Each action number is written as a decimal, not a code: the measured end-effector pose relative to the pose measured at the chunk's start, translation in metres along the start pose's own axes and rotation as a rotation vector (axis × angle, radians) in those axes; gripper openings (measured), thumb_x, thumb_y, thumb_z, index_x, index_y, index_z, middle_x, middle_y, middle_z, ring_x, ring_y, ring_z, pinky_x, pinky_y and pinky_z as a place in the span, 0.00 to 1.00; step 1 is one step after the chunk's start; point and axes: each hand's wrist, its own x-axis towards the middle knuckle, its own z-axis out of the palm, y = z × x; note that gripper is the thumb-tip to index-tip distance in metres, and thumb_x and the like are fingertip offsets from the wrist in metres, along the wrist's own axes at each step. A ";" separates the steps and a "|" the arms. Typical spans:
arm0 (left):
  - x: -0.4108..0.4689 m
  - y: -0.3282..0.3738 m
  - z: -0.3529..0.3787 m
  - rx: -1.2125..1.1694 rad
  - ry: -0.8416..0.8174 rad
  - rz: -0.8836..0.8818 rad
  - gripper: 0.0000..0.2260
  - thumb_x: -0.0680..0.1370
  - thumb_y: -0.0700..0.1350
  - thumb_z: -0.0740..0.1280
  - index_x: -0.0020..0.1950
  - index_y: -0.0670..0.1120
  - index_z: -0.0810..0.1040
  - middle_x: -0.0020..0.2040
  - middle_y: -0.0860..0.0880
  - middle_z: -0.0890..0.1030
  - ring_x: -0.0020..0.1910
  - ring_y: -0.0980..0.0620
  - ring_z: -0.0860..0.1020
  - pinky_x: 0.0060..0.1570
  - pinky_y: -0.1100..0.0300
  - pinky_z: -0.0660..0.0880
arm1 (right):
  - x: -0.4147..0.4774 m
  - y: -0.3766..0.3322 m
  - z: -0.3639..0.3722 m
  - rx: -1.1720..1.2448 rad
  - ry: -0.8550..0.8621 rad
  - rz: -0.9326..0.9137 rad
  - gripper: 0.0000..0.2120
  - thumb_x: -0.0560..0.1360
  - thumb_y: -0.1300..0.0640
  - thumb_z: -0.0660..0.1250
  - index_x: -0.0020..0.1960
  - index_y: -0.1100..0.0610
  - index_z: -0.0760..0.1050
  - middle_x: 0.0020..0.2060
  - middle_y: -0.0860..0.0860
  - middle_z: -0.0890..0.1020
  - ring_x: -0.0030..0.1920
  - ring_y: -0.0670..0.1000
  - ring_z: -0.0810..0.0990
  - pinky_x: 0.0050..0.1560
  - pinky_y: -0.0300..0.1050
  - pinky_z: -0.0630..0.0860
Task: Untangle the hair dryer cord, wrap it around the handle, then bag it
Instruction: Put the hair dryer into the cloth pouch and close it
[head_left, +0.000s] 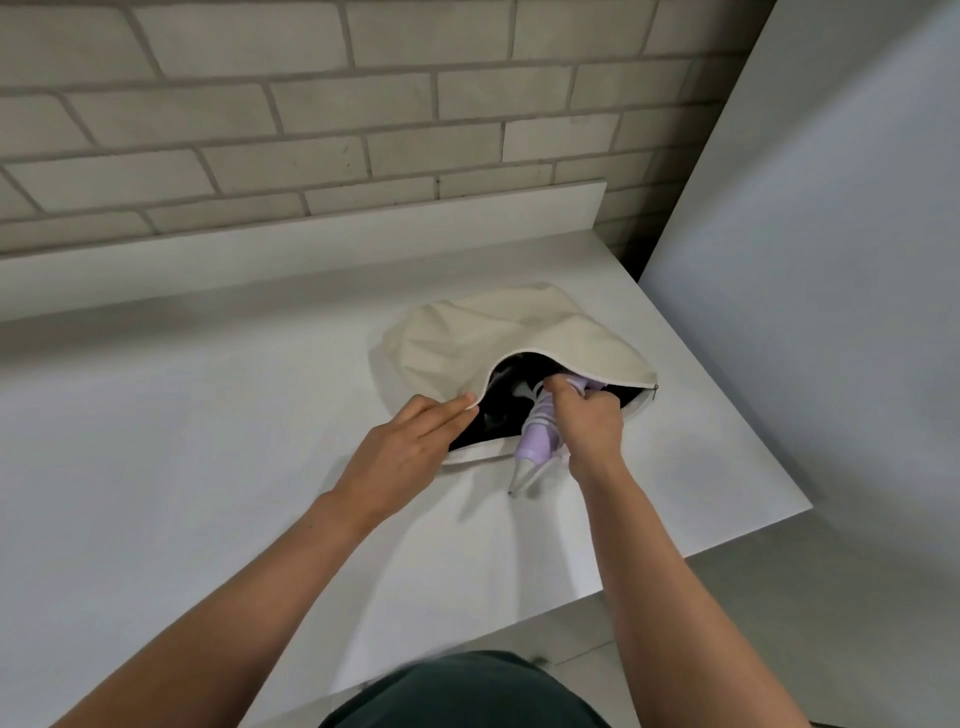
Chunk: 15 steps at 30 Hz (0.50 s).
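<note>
A cream cloth bag (498, 327) with a dark lining lies on the white table (182, 441), its zipper mouth open toward me. My left hand (410, 447) pinches the near edge of the opening and holds it up. My right hand (589, 421) grips the lilac hair dryer (537, 441), whose head end is inside the bag. The handle sticks out toward me, with white cord (543, 410) wound around it. The dryer's head is hidden by the bag and my fingers.
A grey brick wall (311, 130) with a low white ledge runs behind the table. A tall white panel (831, 260) stands at the right. The table's right and front edges are close to the bag, with floor beyond.
</note>
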 end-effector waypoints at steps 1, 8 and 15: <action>-0.003 0.002 0.001 -0.012 -0.003 0.020 0.26 0.73 0.30 0.73 0.70 0.43 0.79 0.71 0.52 0.78 0.51 0.51 0.74 0.27 0.57 0.78 | 0.000 0.000 0.002 -0.002 0.006 -0.012 0.11 0.73 0.52 0.71 0.50 0.59 0.81 0.43 0.51 0.83 0.46 0.54 0.81 0.40 0.43 0.71; -0.026 0.010 0.012 -0.067 -0.012 -0.044 0.27 0.72 0.30 0.74 0.70 0.44 0.79 0.70 0.53 0.78 0.54 0.51 0.75 0.24 0.57 0.77 | 0.008 0.002 0.015 -0.199 0.022 -0.066 0.08 0.77 0.55 0.67 0.50 0.60 0.74 0.46 0.55 0.79 0.50 0.60 0.77 0.52 0.48 0.74; -0.009 0.000 0.000 -0.129 0.100 -0.171 0.20 0.77 0.34 0.68 0.69 0.43 0.79 0.68 0.51 0.79 0.56 0.50 0.77 0.42 0.57 0.82 | -0.005 0.041 0.012 -0.082 -0.213 -0.160 0.19 0.76 0.44 0.68 0.64 0.49 0.75 0.56 0.46 0.82 0.54 0.50 0.84 0.60 0.51 0.80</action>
